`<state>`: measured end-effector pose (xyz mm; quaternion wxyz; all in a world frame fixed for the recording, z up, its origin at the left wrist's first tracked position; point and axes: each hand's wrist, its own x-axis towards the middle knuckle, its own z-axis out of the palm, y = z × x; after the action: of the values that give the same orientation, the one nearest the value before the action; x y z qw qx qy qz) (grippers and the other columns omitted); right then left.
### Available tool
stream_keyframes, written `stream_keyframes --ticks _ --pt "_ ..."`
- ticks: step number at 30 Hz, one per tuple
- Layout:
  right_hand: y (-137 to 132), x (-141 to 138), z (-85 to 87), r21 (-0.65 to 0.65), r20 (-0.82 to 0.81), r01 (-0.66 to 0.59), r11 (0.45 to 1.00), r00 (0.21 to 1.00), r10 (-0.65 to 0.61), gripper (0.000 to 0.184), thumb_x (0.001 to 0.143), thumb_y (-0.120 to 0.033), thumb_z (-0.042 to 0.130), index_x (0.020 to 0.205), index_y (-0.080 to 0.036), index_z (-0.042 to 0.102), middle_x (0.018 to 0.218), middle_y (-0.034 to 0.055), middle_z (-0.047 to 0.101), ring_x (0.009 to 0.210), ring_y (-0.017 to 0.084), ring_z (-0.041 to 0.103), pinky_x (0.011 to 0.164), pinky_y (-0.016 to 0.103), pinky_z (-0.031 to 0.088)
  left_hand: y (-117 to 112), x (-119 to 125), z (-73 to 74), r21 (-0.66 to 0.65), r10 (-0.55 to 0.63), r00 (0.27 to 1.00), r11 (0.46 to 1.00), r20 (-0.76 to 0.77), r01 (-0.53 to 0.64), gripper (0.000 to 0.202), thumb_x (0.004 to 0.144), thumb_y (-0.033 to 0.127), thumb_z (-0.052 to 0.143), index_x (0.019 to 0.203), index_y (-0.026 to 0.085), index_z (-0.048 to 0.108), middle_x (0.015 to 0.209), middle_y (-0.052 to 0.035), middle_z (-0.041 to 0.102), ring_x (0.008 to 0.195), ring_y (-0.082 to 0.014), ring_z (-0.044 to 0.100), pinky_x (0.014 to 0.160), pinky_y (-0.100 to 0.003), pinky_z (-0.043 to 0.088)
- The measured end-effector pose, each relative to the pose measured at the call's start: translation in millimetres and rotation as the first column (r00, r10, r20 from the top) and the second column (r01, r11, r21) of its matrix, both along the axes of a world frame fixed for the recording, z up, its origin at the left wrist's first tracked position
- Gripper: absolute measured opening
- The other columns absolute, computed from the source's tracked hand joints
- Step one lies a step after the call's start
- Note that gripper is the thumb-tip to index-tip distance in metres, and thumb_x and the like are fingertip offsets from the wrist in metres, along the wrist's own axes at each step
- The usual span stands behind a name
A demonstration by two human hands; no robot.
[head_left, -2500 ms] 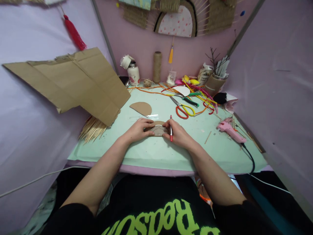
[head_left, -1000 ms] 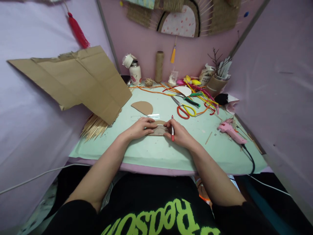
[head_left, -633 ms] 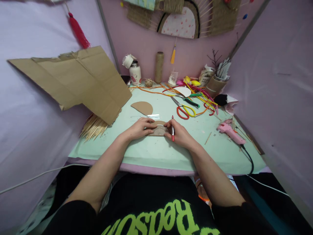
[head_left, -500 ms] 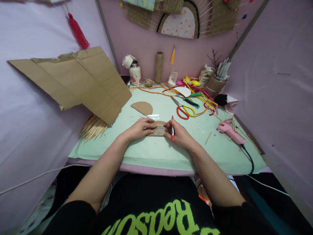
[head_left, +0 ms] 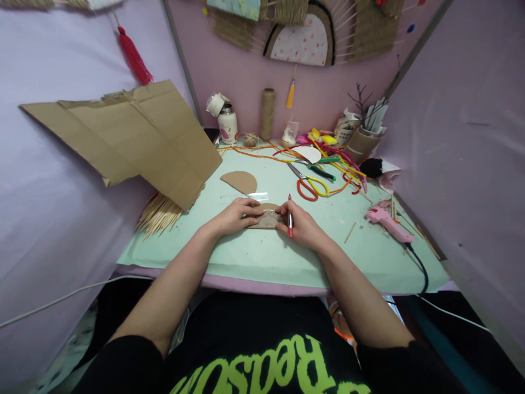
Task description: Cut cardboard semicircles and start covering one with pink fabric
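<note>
A clear protractor (head_left: 268,219) lies on a half-round piece of brown cardboard (head_left: 268,207) near the front middle of the table. At its left end, my left hand (head_left: 234,215) grips the protractor, thumb below and fingers above, pressing it to the cardboard. My right hand (head_left: 302,223) has a red-and-silver pen (head_left: 290,217) between its fingers, pointed away from me, while its fingertips touch the protractor's right end. Just beyond my hands are a clear ruler (head_left: 259,196) and a second half-round cardboard piece (head_left: 240,180).
Scissors (head_left: 309,183) and pliers (head_left: 322,171) lie beyond my right hand, by coloured pipe cleaners. A pink glue gun (head_left: 389,221) with a black cord sits at right. A large cardboard sheet (head_left: 151,137) rises at left above bamboo sticks (head_left: 159,213). A bottle (head_left: 227,125) stands behind.
The whole view has shifted very slightly. Both hands, the protractor and the pen keep their places.
</note>
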<state>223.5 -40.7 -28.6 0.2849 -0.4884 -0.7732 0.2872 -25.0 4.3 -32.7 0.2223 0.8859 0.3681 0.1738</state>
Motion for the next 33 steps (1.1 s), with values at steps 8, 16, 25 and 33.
stream_keyframes --ticks 8,16,25,33 --pt "0.9 0.1 -1.7 -0.001 0.005 0.003 1.000 1.000 -0.003 0.025 0.074 -0.025 0.061 0.092 -0.025 0.043 0.099 0.0027 0.062 0.083 0.019 0.055 0.076 0.033 0.042 0.8 -0.3 -0.1 0.005 -0.013 1.000 1.000 0.006 0.013 0.032 0.086 0.030 0.064 0.117 0.025 0.070 0.130 -0.0094 0.060 0.121 -0.0272 0.051 0.107 -0.046 0.035" --pt "0.1 -0.8 -1.1 0.003 -0.006 0.011 1.000 1.000 -0.011 0.024 0.074 -0.025 0.060 0.090 -0.024 0.043 0.100 0.0031 0.062 0.082 0.019 0.055 0.075 0.033 0.043 -0.1 0.9 2.0 -0.003 0.005 1.000 1.000 0.005 -0.005 0.032 0.085 0.027 0.065 0.117 0.026 0.070 0.130 -0.0086 0.060 0.122 -0.0269 0.051 0.107 -0.046 0.035" --pt "-0.1 -0.4 -1.0 0.002 -0.002 0.012 1.000 1.000 -0.012 0.024 0.073 -0.024 0.058 0.091 -0.025 0.042 0.101 0.0035 0.062 0.084 0.020 0.055 0.077 0.034 0.043 0.3 1.3 0.7 -0.005 0.009 1.000 1.000 0.000 -0.009 0.033 0.085 0.030 0.065 0.118 0.025 0.070 0.131 -0.0088 0.060 0.122 -0.0272 0.051 0.108 -0.046 0.035" --pt "-0.9 -0.8 -0.1 -0.002 -0.016 0.015 1.000 1.000 -0.015 0.025 0.072 -0.023 0.058 0.091 -0.025 0.042 0.101 0.0039 0.062 0.085 0.021 0.056 0.077 0.035 0.043 0.3 1.3 -0.7 -0.002 0.017 1.000 1.000 0.008 -0.017 0.033 0.085 0.029 0.065 0.118 0.026 0.070 0.130 -0.0085 0.060 0.122 -0.0273 0.051 0.108 -0.047 0.035"
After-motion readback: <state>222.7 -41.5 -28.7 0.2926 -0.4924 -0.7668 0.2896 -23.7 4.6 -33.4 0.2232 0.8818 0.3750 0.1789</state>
